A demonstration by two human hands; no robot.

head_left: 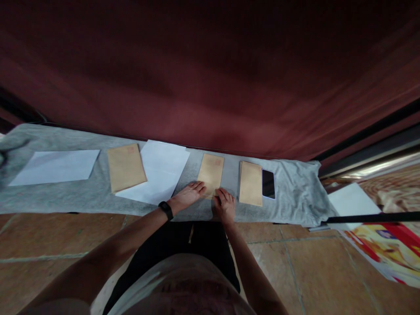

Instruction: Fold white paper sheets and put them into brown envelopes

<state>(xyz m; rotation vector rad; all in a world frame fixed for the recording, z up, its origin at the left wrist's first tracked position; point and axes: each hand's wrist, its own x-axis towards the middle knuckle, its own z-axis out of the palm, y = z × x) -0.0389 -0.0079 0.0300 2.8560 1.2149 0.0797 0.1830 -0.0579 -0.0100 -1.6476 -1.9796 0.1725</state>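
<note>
A brown paper envelope (pixel 211 169) with a small red mark near its top right lies on the grey cloth in front of me. My left hand (pixel 188 195), with a dark band on its wrist, rests flat with fingers outstretched on the envelope's lower left side. At the lower right corner, my right hand (pixel 225 205) lies with its fingers slightly bent and touching the edge. Neither hand lifts anything. To the right is a stack of brown envelopes (pixel 251 183). More brown envelopes (pixel 126 168) lie to the left, partly over white paper sheets (pixel 164 168).
A phone (pixel 268 183) lies beside the right-hand stack. Further left is another white paper sheet (pixel 57 167). The grey cloth (pixel 295 188) covers a narrow bench against a dark red surface (pixel 210 100). A colourful printed box (pixel 390 249) stands at lower right, above the tiled floor (pixel 272 262).
</note>
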